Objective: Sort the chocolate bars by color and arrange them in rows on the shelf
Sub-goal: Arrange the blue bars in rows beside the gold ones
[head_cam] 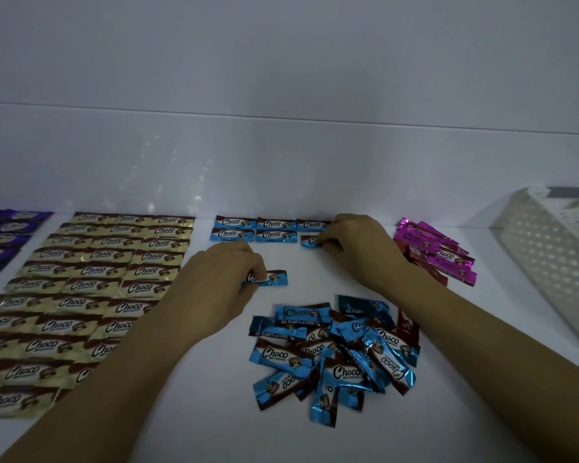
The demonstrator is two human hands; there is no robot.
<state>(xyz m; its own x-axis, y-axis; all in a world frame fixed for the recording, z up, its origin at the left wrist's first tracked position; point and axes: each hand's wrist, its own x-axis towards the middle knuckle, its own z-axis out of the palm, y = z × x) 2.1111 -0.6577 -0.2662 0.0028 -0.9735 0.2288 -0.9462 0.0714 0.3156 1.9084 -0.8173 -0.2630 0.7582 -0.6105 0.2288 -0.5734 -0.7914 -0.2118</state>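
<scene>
Blue "Choco" bars lie in two short rows (271, 228) at the back of the white shelf (214, 412). My right hand (355, 248) pinches a blue bar (310, 241) at the right end of the second row. My left hand (221, 279) grips another blue bar (271, 278) lower down, flat on the shelf. A loose pile of blue bars (335, 355) lies in front, with a red bar (408, 329) at its right edge. Gold bars (91, 285) fill neat rows on the left. Purple bars (0, 235) sit at the far left.
A heap of pink and red bars (435, 252) lies at the back right, partly behind my right wrist. A white perforated plastic basket (549, 255) rests tilted at the far right. The shelf's back wall (281, 162) rises just behind the rows.
</scene>
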